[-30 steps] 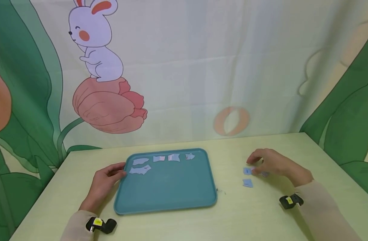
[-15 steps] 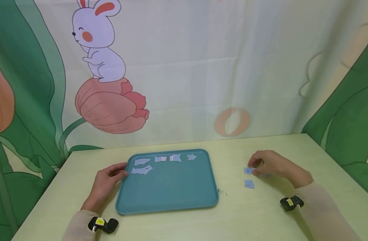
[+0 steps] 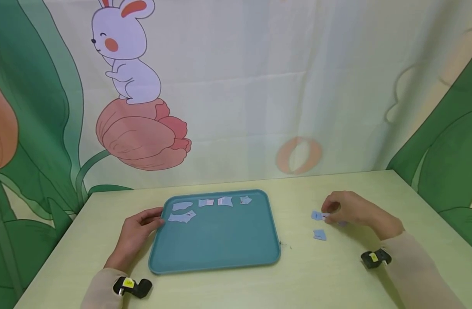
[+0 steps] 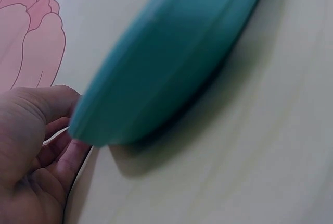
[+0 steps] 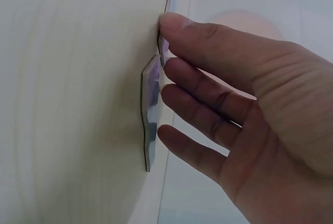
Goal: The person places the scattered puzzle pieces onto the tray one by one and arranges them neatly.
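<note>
Fingers, right hand [image 3: 352, 210]: thumb and forefinger are closed on a small pale piece [image 3: 325, 216]; the other fingertips sit near another piece, slightly spread.
Fingers, left hand [image 3: 133, 234]: thumb and fingers clasp the tray's left rim, one above the edge and others below.
Backdrop [image 3: 236, 94]: printed cloth with a rabbit on a flower, standing behind the table.
Table [image 3: 236, 292]: pale wood-grained top bearing everything in use.
Blue tray [image 3: 216, 244]: lies in front of the person, towards the left, well apart from the right hand.
Pieces on the tray: two larger jagged ones at the upper left, an upper piece [image 3: 182, 206] and a lower piece [image 3: 182, 217], with three small ones in a row to their right.
Loose pieces: a single blue piece [image 3: 319, 234] on the near side of the pinched one; a shaded piece [image 3: 342, 223] under the right hand.
Pinched piece: right of the tray, a blue bit [image 3: 316, 215] at its left edge; whether the two are joined cannot be told.
Step at the pinch: apparently matching or picking up puzzle-like pieces.
Next move: likely calls for a light, level pinch, lining up jagged edges before any carry to the tray.
</note>
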`<state>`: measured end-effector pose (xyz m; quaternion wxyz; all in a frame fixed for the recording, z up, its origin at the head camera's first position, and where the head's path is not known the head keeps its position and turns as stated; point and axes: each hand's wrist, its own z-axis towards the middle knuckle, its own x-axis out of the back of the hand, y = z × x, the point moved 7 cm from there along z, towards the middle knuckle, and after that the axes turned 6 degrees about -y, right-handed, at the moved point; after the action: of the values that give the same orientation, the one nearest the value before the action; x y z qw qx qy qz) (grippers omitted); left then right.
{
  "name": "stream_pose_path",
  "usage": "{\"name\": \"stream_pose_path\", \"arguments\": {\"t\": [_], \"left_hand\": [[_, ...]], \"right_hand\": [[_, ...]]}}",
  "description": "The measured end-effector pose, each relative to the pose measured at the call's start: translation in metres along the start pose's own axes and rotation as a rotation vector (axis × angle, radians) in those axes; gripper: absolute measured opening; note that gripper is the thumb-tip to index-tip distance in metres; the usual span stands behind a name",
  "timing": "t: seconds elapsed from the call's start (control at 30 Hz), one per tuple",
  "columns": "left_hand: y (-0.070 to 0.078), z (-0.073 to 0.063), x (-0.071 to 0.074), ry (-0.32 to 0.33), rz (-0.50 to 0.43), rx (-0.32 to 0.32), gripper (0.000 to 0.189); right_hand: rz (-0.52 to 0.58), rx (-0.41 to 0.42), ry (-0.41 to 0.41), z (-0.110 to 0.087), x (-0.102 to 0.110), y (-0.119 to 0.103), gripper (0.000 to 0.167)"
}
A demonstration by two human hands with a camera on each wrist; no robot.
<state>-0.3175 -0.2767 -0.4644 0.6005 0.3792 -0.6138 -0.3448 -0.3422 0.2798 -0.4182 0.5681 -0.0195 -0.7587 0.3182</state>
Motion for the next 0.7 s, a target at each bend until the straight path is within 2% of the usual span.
{"name": "stream_pose_path", "arguments": {"t": [0.33, 0.7], "left_hand": [[-0.0003, -0.0005, -0.0003, 0.004, 0.007, 0.019, 0.043], [-0.0003, -0.0005, -0.0014, 0.004, 0.009, 0.021, 0.043]], "right_hand": [[-0.016, -0.060, -0.007, 0.0000, -0.0008, 0.0021, 0.017], [-0.010, 0.000, 0.036, -0.0026, 0.0001, 0.0026, 0.020]]}}
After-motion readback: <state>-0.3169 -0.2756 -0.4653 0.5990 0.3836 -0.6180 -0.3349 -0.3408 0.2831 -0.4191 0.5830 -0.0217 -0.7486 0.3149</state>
